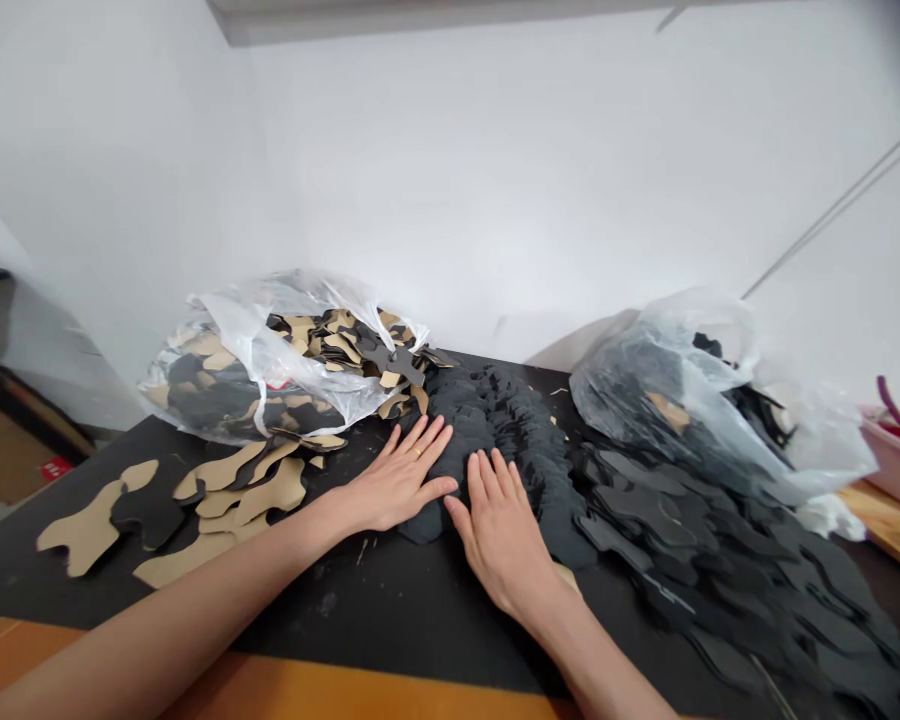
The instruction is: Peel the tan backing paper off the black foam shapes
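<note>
Desk (330, 620) before me, wall (435, 200) behind it. Left bag (217, 400) near far edge, toward left; pieces inside, some spilling over its right side. Loose pieces (251, 500) in front of left bag, toward left edge. Overlapping rows (544, 455) at middle, running from far edge toward me. Right of rows, pile (720, 560) spreading toward near right corner. Right bag (645, 370) behind pile. Tub (896, 465) at my far right, board (892, 525) just in front of it.
</note>
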`<action>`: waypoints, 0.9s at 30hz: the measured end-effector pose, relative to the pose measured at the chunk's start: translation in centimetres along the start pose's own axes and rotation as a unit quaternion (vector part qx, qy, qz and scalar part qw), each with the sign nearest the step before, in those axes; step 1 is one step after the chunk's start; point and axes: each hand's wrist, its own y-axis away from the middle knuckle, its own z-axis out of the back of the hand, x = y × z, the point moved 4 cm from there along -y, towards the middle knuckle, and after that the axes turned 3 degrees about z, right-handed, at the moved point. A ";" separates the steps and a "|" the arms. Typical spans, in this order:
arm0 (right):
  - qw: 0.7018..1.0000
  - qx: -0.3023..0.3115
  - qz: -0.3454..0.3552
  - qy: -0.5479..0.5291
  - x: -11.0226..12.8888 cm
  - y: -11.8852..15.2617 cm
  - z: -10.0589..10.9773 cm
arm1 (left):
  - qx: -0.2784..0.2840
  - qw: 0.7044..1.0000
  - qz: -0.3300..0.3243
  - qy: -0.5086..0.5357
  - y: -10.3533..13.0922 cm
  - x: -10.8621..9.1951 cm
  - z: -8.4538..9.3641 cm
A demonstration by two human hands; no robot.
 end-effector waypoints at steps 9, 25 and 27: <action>0.998 0.018 0.011 -0.056 -0.5 1.2 2.5 | -0.123 0.990 0.061 -0.033 8.4 2.8 7.5; 0.884 0.119 -0.058 -0.449 -1.5 1.3 1.8 | -0.093 0.912 0.346 -0.198 21.6 10.9 12.6; 0.814 0.189 -0.081 -0.544 -0.4 1.8 1.8 | -0.089 0.917 0.333 -0.201 21.1 10.8 12.4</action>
